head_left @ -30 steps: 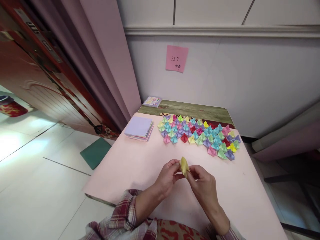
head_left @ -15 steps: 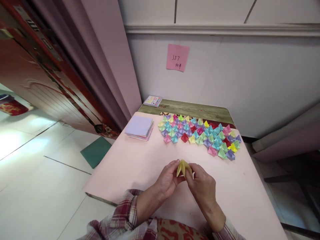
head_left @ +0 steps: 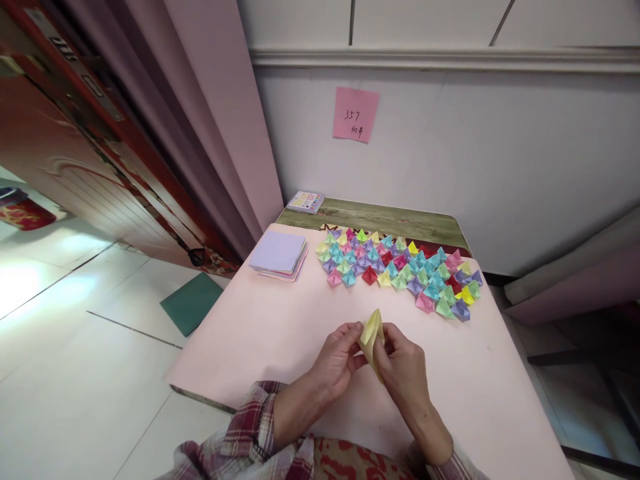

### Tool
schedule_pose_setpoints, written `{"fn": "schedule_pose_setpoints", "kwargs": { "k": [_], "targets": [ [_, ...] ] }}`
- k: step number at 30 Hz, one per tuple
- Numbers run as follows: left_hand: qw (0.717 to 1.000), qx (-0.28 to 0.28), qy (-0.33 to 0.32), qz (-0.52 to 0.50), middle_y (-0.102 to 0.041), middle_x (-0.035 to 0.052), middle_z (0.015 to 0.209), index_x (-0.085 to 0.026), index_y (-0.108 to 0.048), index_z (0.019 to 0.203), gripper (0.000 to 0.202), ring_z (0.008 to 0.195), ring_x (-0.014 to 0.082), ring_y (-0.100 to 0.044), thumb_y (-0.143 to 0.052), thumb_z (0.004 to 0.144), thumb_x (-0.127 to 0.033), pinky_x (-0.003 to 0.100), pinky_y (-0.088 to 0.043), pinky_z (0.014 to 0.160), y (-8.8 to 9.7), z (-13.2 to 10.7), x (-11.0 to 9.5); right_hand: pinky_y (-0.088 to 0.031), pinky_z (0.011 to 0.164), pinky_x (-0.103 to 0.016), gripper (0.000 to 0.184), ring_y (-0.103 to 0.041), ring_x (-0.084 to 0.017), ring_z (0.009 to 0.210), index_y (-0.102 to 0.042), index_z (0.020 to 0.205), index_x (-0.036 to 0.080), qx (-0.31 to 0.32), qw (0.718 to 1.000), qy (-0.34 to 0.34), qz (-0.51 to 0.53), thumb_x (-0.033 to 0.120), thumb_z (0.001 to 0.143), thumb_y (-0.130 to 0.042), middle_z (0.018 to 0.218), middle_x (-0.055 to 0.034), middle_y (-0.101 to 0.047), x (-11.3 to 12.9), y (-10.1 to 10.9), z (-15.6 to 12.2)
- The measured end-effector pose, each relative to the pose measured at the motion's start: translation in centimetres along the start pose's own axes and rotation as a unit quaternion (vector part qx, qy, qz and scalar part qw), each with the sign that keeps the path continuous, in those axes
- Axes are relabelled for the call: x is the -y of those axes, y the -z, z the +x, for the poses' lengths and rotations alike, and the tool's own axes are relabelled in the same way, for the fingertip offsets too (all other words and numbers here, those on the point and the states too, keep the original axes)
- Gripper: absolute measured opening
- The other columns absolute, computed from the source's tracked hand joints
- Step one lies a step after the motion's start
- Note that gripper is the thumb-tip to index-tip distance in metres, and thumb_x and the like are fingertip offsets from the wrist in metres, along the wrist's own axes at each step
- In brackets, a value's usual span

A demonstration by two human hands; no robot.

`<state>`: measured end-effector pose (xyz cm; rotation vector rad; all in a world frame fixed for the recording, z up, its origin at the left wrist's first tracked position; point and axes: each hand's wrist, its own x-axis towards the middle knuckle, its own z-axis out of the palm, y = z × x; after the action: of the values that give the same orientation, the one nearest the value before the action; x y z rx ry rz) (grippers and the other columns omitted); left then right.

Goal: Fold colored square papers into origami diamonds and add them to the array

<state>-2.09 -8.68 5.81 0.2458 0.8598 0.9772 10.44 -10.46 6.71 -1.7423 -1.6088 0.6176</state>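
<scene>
Both hands pinch a small folded yellow paper piece [head_left: 373, 333] above the pink table cover [head_left: 260, 333]. My left hand [head_left: 337, 357] grips its left side with thumb and fingers closed. My right hand [head_left: 403, 367] holds its right side, fingers curled round it. The yellow paper stands up between the fingertips, its point tilted upward. Beyond the hands lies a spread of several small folded paper shapes [head_left: 400, 270] in pink, blue, green, purple, yellow and red.
A stack of square paper sheets [head_left: 279, 255], lilac on top, lies at the table's far left. A small paper pack [head_left: 305, 201] rests on the wooden tabletop [head_left: 400, 223] by the wall. A pink note [head_left: 355, 115] is stuck to the wall. A green sheet [head_left: 191, 303] lies on the floor.
The yellow paper has been turned and reshaped between the fingers; it now stands taller and more pointed. Both hands have stayed in nearly the same place.
</scene>
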Motion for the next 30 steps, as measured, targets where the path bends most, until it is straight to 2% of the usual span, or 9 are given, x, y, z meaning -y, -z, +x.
{"fn": "schedule_pose_setpoints", "kwargs": {
  "k": [3, 9, 12, 15, 19, 21, 24, 27, 30],
  "targets": [
    [0.999, -0.003, -0.008, 0.035, -0.063, 0.0019, 0.077, -0.014, -0.060, 0.082, 0.038, 0.069, 0.0139, -0.059, -0.083, 0.065, -0.040, 0.029, -0.053, 0.063, 0.3, 0.0, 0.2, -0.035, 0.047, -0.020, 0.021, -0.047, -0.011, 0.045, -0.059, 0.076, 0.021, 0.017, 0.998, -0.024, 0.062, 0.038, 0.087, -0.052, 0.053, 0.0048, -0.053, 0.0, 0.2, 0.2],
    [0.998, -0.006, -0.020, 0.058, -0.064, 0.0022, 0.072, -0.014, -0.060, 0.078, 0.039, 0.062, 0.0124, -0.059, -0.084, 0.062, -0.040, 0.026, -0.052, 0.056, 0.7, 0.1, 0.1, -0.040, 0.047, -0.020, 0.018, -0.054, -0.012, 0.052, -0.063, 0.085, 0.019, 0.067, 0.976, -0.062, 0.197, 0.035, 0.084, -0.054, 0.062, 0.0014, -0.060, -1.2, 0.0, 0.6],
    [0.997, -0.020, -0.018, 0.071, -0.064, 0.0021, 0.069, -0.013, -0.061, 0.077, 0.038, 0.059, 0.0124, -0.060, -0.084, 0.062, -0.040, 0.026, -0.054, 0.056, 0.9, 0.2, -0.1, -0.043, 0.046, -0.020, 0.025, -0.056, -0.013, 0.052, -0.064, 0.097, 0.017, 0.083, 0.967, -0.084, 0.228, 0.036, 0.082, -0.057, 0.066, -0.0004, -0.063, -1.5, 0.0, 0.7],
    [0.996, -0.031, -0.007, 0.085, -0.066, 0.0037, 0.071, -0.013, -0.060, 0.078, 0.037, 0.061, 0.0149, -0.063, -0.082, 0.063, -0.040, 0.030, -0.056, 0.060, 1.1, 0.3, -0.3, -0.047, 0.046, -0.022, 0.047, -0.058, -0.012, 0.052, -0.056, 0.122, 0.018, 0.054, 0.976, -0.084, 0.192, 0.032, 0.078, -0.060, 0.088, -0.0044, -0.069, -1.2, 0.2, 0.7],
    [0.994, -0.024, 0.024, 0.105, -0.068, 0.0049, 0.074, -0.015, -0.059, 0.080, 0.035, 0.062, 0.0160, -0.065, -0.080, 0.066, -0.039, 0.031, -0.056, 0.060, 1.1, 0.3, -0.5, -0.053, 0.051, -0.023, 0.078, -0.062, -0.011, 0.062, -0.034, 0.146, 0.025, 0.015, 0.995, 0.012, 0.099, 0.019, 0.072, -0.058, 0.132, -0.0110, -0.054, -1.0, 0.5, 0.7],
    [0.992, -0.021, 0.035, 0.118, -0.067, 0.0038, 0.073, -0.015, -0.058, 0.081, 0.035, 0.060, 0.0157, -0.065, -0.080, 0.066, -0.038, 0.030, -0.056, 0.058, 1.2, 0.3, -0.5, -0.054, 0.054, -0.022, 0.075, -0.065, -0.014, 0.078, -0.039, 0.143, 0.028, 0.027, 0.994, 0.081, 0.069, 0.013, 0.072, -0.053, 0.139, -0.0100, -0.048, -1.3, 0.4, 0.7],
    [0.991, -0.020, 0.044, 0.121, -0.067, 0.0041, 0.076, -0.015, -0.057, 0.086, 0.035, 0.063, 0.0167, -0.065, -0.079, 0.067, -0.036, 0.031, -0.055, 0.059, 1.4, 0.3, -0.4, -0.055, 0.061, -0.023, 0.058, -0.065, -0.017, 0.090, -0.055, 0.130, 0.026, 0.029, 0.988, 0.153, 0.005, 0.009, 0.075, -0.049, 0.127, -0.0080, -0.057, -2.2, 0.1, 0.7],
    [0.993, -0.020, 0.044, 0.105, -0.066, 0.0041, 0.079, -0.015, -0.056, 0.088, 0.035, 0.065, 0.0164, -0.065, -0.078, 0.068, -0.034, 0.030, -0.054, 0.060, 1.5, 0.3, -0.1, -0.054, 0.065, -0.025, 0.046, -0.067, -0.018, 0.088, -0.062, 0.120, 0.023, -0.026, 0.974, 0.206, -0.095, 0.008, 0.079, -0.048, 0.112, -0.0071, -0.065, -2.7, -0.4, 0.4],
    [0.995, -0.029, 0.044, 0.079, -0.066, 0.0043, 0.079, -0.015, -0.057, 0.087, 0.030, 0.068, 0.0161, -0.064, -0.077, 0.070, -0.029, 0.030, -0.053, 0.063, 1.4, 0.3, 0.0, -0.050, 0.070, -0.027, 0.034, -0.067, -0.018, 0.085, -0.066, 0.112, 0.022, -0.086, 0.943, 0.265, -0.184, 0.009, 0.086, -0.048, 0.105, -0.0060, -0.070, -2.7, -0.8, 0.0]
  ]
}}
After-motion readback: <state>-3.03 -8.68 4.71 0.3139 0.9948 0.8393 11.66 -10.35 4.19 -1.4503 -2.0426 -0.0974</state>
